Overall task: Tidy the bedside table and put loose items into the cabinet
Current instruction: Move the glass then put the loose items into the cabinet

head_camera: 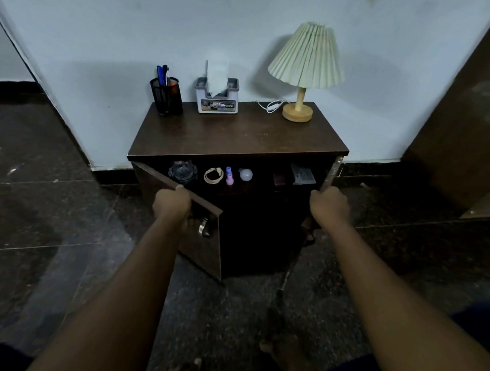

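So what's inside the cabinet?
On the cabinet's top shelf: a dark glass dish, a looped band, a pink bottle, a light bulb, a dark box and a grey packet. Below is too dark to see.

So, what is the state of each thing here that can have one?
Left door: half open.
Right door: wide open.
Left hand: grips left door's top edge.
Right hand: grips right door's edge.
Lamp: upright, looks unlit.
Tissue box: tissue sticking out.
Pen holder: upright, holding pens.
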The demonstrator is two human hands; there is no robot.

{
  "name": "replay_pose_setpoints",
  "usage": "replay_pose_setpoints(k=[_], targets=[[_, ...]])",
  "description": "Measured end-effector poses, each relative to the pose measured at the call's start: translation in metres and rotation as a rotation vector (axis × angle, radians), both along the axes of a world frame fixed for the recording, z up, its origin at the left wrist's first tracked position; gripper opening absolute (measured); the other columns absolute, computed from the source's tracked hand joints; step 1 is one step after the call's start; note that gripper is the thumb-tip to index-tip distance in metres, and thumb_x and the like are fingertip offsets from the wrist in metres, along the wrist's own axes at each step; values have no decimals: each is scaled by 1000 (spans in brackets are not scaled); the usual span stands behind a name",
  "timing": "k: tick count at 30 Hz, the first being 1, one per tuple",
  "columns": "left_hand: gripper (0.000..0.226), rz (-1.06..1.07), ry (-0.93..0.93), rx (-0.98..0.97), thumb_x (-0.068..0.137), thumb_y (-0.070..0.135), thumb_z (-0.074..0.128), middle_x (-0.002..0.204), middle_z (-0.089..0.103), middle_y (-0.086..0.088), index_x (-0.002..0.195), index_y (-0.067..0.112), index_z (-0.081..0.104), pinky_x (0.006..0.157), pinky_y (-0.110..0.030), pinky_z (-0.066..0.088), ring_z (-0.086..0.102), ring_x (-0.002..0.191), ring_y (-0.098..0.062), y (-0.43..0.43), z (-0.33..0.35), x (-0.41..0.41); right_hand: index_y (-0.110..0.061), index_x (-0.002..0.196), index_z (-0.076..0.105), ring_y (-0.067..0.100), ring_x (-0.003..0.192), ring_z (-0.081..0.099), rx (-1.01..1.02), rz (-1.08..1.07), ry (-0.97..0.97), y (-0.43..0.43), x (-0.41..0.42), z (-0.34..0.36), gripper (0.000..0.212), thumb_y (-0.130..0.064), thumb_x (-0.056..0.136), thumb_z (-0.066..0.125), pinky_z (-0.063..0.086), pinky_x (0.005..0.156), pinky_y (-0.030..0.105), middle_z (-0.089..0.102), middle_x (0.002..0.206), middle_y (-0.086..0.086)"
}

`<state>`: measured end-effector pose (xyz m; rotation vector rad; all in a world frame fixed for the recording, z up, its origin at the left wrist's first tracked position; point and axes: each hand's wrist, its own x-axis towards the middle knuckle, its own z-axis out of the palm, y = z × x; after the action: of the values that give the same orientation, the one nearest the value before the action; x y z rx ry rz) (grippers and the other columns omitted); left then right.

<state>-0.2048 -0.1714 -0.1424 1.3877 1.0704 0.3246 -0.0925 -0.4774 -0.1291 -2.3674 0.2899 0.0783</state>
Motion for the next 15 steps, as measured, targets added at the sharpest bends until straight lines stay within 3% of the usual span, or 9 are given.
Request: replay_pose_setpoints(k=[3,5,8,12,15], targets=[[40,36,-42,-84,102,32,58,123,65,-21,129,2,60,73,-70,59,69,102,-46,-8,6,16,-3,123,63,41,103,66,223,6,53,12,-3,-7,48,-45,102,57,57,84,47,67,116,20],[41,41,-60,-144,104,29,56,129,62,-21,136,4,55,82,-71,58,67,108,-45,-10,9,25,-6,122,63,37,99,66,344,1,64,25,-6,-14,48,-49,101,59,54,79,45,67,113,15],[37,13,-119,-304,104,24,52,126,66,-19,137,6,55,89,-68,56,68,107,-43,-16,10,34,-11,132,62,35,109,66,537,-56,70,50,-10,-25,57,-54,95,67,57,90,48,68,122,9],[31,-33,-151,-357,100,27,57,112,73,-16,124,9,64,87,-57,61,74,98,-38,-37,1,42,-20,107,71,26,91,72,614,41,146,84,-9,-43,26,-44,95,71,62,87,54,75,100,3],[22,-85,-113,-276,100,33,59,88,74,-5,107,15,72,65,-33,58,71,77,-20,-56,-14,45,-21,122,67,23,103,68,570,145,132,105,-10,-59,25,-32,100,66,59,95,49,72,118,2]])
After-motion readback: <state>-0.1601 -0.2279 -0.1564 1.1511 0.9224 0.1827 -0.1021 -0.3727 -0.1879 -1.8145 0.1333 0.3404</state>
